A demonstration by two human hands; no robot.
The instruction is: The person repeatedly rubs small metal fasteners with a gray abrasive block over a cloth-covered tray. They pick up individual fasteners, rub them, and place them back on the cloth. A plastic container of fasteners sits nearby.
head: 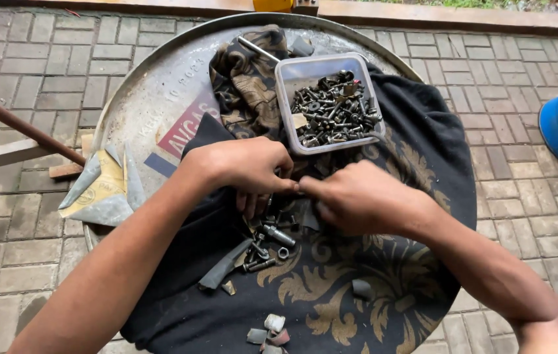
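Whatever small piece is being worked sits pinched where the fingertips of both hands meet, over the black cloth with a gold leaf pattern (384, 275); it is hidden by the fingers, so its kind and long axis cannot be told. The left hand (246, 167) closes narrowly on it from the left, fingers curled downward. The right hand (357, 196) comes in from the right, forefinger and thumb drawn together against the left fingertips. Neither hand is nearer; they touch at the pinch.

Just below the left fingers lies a loose heap of dark metal bolts and nuts (267, 246) on the cloth. Just beyond the fingertips stands a clear rectangular plastic tub (290, 72), filled with more dark bolts, nuts and screws. All rests on a round grey metal drum top (154, 85), with folded sandpaper sheets (103, 190) well to the left.
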